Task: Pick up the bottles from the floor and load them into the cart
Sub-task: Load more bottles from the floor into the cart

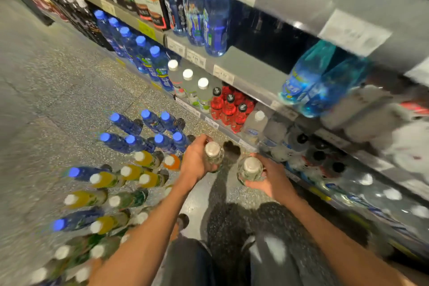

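Note:
My left hand (196, 158) grips a clear bottle with a white cap (213, 152) held upright above the floor. My right hand (269, 176) holds a second clear white-capped bottle (250, 168) just to the right of the first. Several bottles stand on the speckled floor to the left: blue-capped blue ones (148, 133), yellow ones with white caps (139, 173), an orange one (171, 161) and green ones (120, 199). No cart is in view. The picture is blurred by motion.
A grey shop shelf unit (243, 69) runs along the right, stocked with blue, clear and red bottles (228, 109). My legs and shoes (232, 251) are at the bottom centre. Bare speckled floor (58, 90) lies at the left.

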### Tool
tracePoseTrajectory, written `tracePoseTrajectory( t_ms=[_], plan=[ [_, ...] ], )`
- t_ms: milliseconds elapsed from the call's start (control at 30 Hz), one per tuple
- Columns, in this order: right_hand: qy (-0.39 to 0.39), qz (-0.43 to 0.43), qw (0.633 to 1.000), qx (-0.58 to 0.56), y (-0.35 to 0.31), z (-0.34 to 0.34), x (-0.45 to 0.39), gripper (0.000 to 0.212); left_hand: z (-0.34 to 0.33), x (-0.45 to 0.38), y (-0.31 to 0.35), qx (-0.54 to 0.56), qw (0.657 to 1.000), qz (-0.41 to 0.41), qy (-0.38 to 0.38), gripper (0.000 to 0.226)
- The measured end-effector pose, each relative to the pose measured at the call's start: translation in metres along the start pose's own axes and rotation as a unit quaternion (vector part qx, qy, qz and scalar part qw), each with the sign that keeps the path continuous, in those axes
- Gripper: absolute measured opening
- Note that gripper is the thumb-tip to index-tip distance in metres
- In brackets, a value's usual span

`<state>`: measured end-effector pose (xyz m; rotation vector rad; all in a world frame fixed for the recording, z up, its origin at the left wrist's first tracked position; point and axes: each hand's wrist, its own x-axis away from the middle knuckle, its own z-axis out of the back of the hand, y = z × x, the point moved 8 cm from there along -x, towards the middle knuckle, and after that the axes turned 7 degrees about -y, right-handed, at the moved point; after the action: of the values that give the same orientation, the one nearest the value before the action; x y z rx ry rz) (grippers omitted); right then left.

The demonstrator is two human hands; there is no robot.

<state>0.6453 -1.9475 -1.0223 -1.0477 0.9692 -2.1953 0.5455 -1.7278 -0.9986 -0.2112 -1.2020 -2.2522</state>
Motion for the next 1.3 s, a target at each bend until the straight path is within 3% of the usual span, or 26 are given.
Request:
tracePoseTrajectory(
  t_ms=[233,300,533,633,767,1033,1167,1300],
  plan=[
    [0.072,-0.025,0.992,-0.098,-0.184,0.104,0.196,0.062,0.101,0.163,0.176,0.096,0.995,0.016,0.02,0.079],
    [0.134,-0.037,0.981,-0.135,-0.222,0.131,0.252,0.063,0.12,0.205,0.216,0.12,0.993,0.005,0.017,0.081],
    [0.255,-0.036,0.945,-0.203,-0.306,0.193,0.418,0.065,0.175,0.316,0.364,0.11,0.978,-0.168,0.049,0.072],
    [0.344,-0.043,0.909,-0.231,-0.315,0.199,0.482,0.073,0.171,0.343,0.407,0.101,0.964,-0.246,-0.007,0.074],
    [0.458,-0.061,0.845,-0.269,-0.323,0.2,0.564,0.065,0.164,0.388,0.457,0.129,0.939,-0.314,-0.052,0.07],
    [0.629,-0.011,0.696,-0.346,-0.336,0.19,0.729,0.057,0.1,0.467,0.532,0.249,0.89,-0.328,-0.195,0.074],
    [0.669,-0.005,0.654,-0.351,-0.33,0.178,0.798,0.053,0.059,0.502,0.57,0.252,0.869,-0.359,-0.23,0.068],
    [0.716,-0.053,0.599,-0.354,-0.293,0.162,0.861,0.071,0.007,0.542,0.597,0.237,0.849,-0.373,-0.29,0.071]
  ],
)
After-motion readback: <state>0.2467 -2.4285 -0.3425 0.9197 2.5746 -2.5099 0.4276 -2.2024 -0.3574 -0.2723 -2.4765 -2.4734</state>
